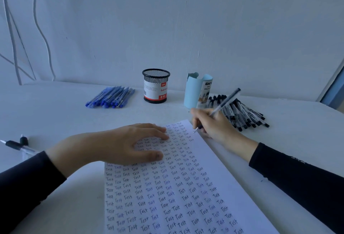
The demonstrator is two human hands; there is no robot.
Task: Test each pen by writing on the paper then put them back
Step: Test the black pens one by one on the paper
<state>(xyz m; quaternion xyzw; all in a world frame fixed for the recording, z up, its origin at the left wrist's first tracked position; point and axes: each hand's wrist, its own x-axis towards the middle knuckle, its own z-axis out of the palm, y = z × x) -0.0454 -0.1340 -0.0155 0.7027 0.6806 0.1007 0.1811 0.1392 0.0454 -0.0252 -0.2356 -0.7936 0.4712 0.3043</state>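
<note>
**Pen under test at the sheet's far right edge**

The right hand (pixel 214 126) gripped a black pen (pixel 225 102) in a writing hold. Its tip pointed down at the far right edge of the paper (pixel 186 196), beside the last column of "Test" words. Contact between tip and sheet could not be confirmed.

The left hand (pixel 128 144) lay flat with fingers straight, pressing on the upper part of the sheet. This was judged to keep it from sliding under the strokes.

Beyond the right hand lay a heap of black pens (pixel 243 114), and beyond the left a heap of blue pens (pixel 111 97).

Between the heaps stood a mesh cup (pixel 156 86) and a pale blue holder (pixel 192 92). No pen showed above either rim, and the holder's inside was hidden.

Left of the left wrist lay an uncapped pen (pixel 17 145), with a loose cap (pixel 24 140) just beside it.
</note>
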